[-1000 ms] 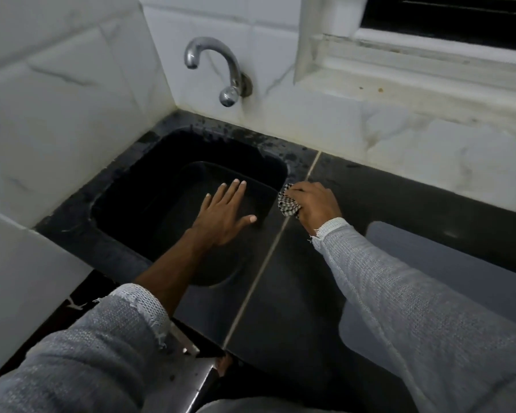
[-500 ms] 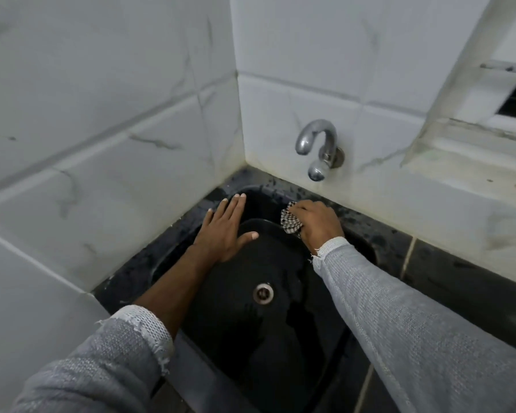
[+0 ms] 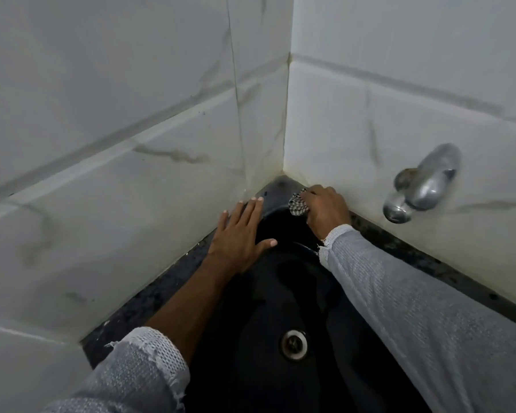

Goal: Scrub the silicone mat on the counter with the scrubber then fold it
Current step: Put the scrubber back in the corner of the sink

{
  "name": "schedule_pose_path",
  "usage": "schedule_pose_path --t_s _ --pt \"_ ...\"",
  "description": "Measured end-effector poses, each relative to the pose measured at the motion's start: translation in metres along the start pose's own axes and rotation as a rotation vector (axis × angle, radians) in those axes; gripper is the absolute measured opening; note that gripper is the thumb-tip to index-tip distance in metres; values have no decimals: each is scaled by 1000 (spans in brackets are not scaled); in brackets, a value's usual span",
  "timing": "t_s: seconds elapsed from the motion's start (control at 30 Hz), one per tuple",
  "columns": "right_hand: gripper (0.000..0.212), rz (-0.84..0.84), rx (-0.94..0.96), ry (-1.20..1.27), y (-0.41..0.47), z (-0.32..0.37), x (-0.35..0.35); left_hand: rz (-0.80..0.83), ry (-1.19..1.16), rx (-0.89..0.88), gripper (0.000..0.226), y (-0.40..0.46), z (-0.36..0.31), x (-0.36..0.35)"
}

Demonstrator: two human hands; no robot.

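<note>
Head view: right hand (image 3: pixel 325 211) grips the scrubber (image 3: pixel 298 203) at the sink's (image 3: pixel 280 293) far corner. Left hand (image 3: pixel 239 236), fingers straight and spread, rests flat on the sink's left rim. Mat unseen.

A black sink (image 3: pixel 280 299) fills the lower centre, its metal drain (image 3: pixel 294 344) near the bottom. A chrome tap (image 3: pixel 420 186) juts from the white marbled wall tiles (image 3: pixel 102 129) at right.

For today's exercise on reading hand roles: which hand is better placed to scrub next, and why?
The right hand: it already grips the checkered scrubber by the sink's far corner. The left hand lies flat and open, holding nothing.
</note>
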State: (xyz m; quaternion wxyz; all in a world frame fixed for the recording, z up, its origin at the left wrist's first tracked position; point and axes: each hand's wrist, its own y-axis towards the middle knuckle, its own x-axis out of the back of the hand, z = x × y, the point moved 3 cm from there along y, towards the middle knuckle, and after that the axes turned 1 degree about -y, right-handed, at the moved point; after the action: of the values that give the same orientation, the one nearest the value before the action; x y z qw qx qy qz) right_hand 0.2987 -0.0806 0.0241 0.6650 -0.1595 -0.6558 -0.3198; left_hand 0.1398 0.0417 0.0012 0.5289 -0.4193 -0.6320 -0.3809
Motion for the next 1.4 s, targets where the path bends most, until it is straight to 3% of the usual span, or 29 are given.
schedule_pose_path --t_s 0.27,0.43,0.57,0.67,0.87,1.1,1.4 --pt "40 -86 -37 -9 82 5 -49 -88 19 -22 89 42 18 -21" --pt "49 -146 -78 81 67 16 -102 -133 -77 -48 86 42 19 -38" --pt "30 -261 -28 110 79 13 -107 -104 -101 -56 87 37 17 -53" --pt "31 -231 42 70 83 14 -111 -90 -106 -52 85 33 16 -59" --pt "51 -78 71 38 70 9 -91 -31 -103 -14 86 18 9 -46" --pt "51 -59 -6 118 -19 3 -26 10 -141 19 91 -38 -42 -11" --pt "57 -31 -211 160 -192 -37 42 62 -277 -145 92 -147 -182 -7"
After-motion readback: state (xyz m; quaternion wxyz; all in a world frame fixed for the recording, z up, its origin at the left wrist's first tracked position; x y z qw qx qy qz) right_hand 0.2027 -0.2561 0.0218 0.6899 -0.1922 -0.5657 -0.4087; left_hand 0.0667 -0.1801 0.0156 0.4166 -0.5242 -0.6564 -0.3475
